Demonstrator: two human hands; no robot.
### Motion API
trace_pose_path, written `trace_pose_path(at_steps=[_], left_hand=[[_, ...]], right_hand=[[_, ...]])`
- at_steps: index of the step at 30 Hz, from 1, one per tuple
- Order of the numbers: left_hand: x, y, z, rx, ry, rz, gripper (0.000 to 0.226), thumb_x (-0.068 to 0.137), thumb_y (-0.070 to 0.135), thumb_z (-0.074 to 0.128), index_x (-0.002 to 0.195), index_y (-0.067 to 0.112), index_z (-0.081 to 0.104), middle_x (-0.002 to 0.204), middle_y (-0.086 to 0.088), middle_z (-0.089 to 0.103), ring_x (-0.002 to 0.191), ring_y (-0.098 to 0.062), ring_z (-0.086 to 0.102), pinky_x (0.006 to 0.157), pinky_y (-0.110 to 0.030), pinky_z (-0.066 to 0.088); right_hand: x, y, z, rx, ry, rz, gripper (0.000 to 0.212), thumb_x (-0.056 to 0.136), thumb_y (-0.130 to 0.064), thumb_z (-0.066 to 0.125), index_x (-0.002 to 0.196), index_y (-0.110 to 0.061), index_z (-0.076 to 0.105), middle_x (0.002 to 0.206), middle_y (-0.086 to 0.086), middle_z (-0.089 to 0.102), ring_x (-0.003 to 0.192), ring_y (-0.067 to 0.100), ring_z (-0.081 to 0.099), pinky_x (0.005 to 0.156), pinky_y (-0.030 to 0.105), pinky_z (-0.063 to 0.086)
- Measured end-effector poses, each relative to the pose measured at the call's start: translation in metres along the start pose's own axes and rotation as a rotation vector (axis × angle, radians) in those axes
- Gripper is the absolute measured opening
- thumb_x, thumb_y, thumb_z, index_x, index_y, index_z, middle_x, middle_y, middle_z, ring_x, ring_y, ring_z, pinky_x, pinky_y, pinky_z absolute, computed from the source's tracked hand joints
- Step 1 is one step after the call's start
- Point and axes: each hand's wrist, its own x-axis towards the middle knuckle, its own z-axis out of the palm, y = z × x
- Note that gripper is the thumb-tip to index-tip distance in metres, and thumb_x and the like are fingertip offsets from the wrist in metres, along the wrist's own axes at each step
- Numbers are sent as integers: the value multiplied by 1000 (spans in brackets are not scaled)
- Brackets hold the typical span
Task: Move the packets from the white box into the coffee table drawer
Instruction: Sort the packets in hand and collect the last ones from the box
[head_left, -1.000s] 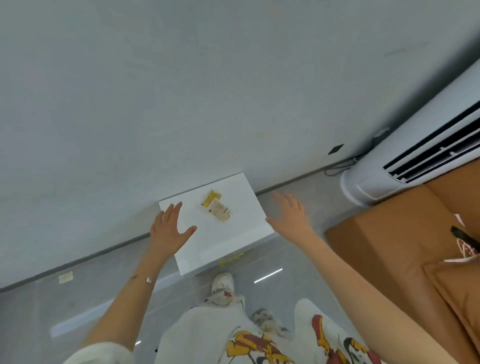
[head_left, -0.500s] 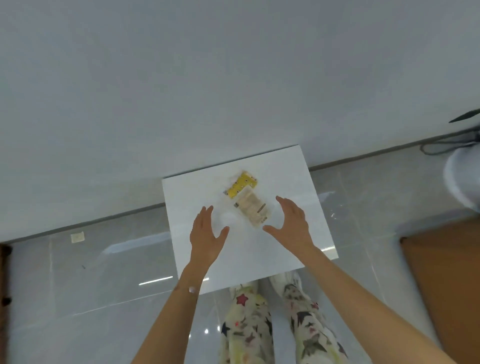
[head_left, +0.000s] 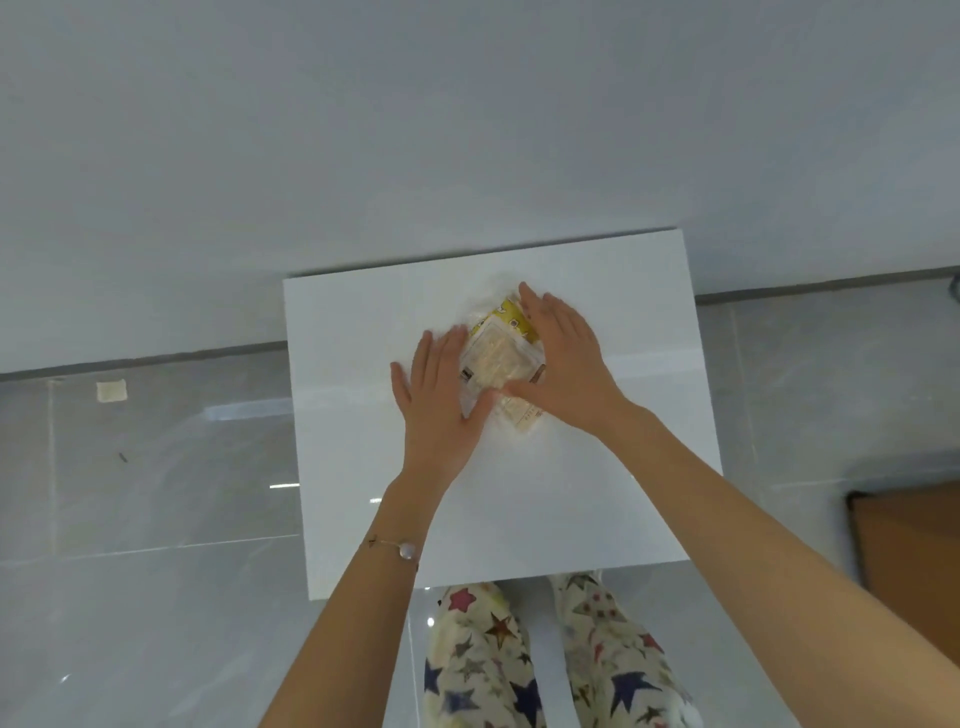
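The white box (head_left: 623, 467) stands on the floor against the wall, and I look straight down on its flat top. A small stack of clear packets (head_left: 493, 358) with a yellow end lies near the middle of that top. My left hand (head_left: 441, 395) lies flat with straight fingers against the packets' left side. My right hand (head_left: 566, 364) reaches over their right side, fingers straight and thumb across the lower edge. Both hands touch the packets and partly cover them. The coffee table drawer is out of view.
A plain grey wall (head_left: 467, 130) rises behind the box. Glossy grey floor tiles (head_left: 156, 493) surround it. A brown piece of furniture (head_left: 914, 551) shows at the right edge. My legs in star-patterned trousers (head_left: 545, 660) stand at the box's near edge.
I have come closer over the box. Both hands moved forward from the near half of the top and closed in on the packets from either side.
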Motion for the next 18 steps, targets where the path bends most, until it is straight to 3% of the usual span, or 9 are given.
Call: trace_pose_path(at_steps=[2, 5, 8, 10, 13, 16, 18], left_hand=[[-7, 6, -1, -61, 21, -3, 68, 87, 50, 48, 143, 13, 38, 144, -2, 45, 140, -22, 28, 116, -49, 13], [-16, 12, -5, -151, 22, -89, 63, 84, 33, 65, 138, 8, 44, 133, -8, 53, 124, -25, 44, 108, -36, 28], [-34, 22, -17, -242, -31, -155, 51, 81, 12, 71, 128, 8, 52, 120, -7, 57, 112, -24, 52, 99, -32, 38], [-48, 27, -32, -315, -63, -197, 37, 80, 7, 70, 115, 8, 57, 110, -5, 58, 103, -21, 54, 92, -35, 44], [-67, 38, -68, -441, -131, -325, 28, 81, 12, 72, 103, 17, 56, 101, -3, 59, 94, -20, 57, 80, -29, 46], [-91, 55, -121, -602, -150, -489, 27, 82, 14, 73, 101, 18, 55, 96, -1, 62, 85, -19, 63, 71, -30, 56], [-113, 66, -162, -696, -106, -558, 27, 83, 14, 72, 103, 18, 56, 97, 0, 66, 87, -22, 66, 72, -35, 59]], right_hand=[[-8, -5, 5, 53, 35, 32, 97, 73, -28, 78, 151, -17, 20, 138, 5, 41, 129, 22, 33, 109, 32, 25], [-21, -19, 5, 221, -22, 161, 81, 78, -14, 73, 146, -15, 30, 126, 1, 40, 108, 12, 41, 91, 20, 33], [-39, -31, 5, 212, -126, 223, 45, 80, -14, 71, 122, -13, 54, 110, -2, 45, 94, 16, 52, 79, 25, 43], [-53, -42, -1, 256, -197, 247, 30, 82, -18, 70, 108, -10, 57, 103, 1, 55, 90, 17, 56, 80, 31, 46], [-70, -72, -22, 269, -342, 302, 38, 87, -31, 66, 119, -12, 56, 108, 5, 64, 98, 23, 61, 88, 40, 50], [-85, -112, -47, 251, -429, 261, 36, 84, -42, 64, 112, -20, 56, 106, 1, 67, 97, 22, 64, 89, 48, 51], [-97, -146, -63, 271, -484, 225, 29, 85, -40, 66, 109, -27, 57, 105, -8, 66, 95, 14, 65, 87, 45, 54]])
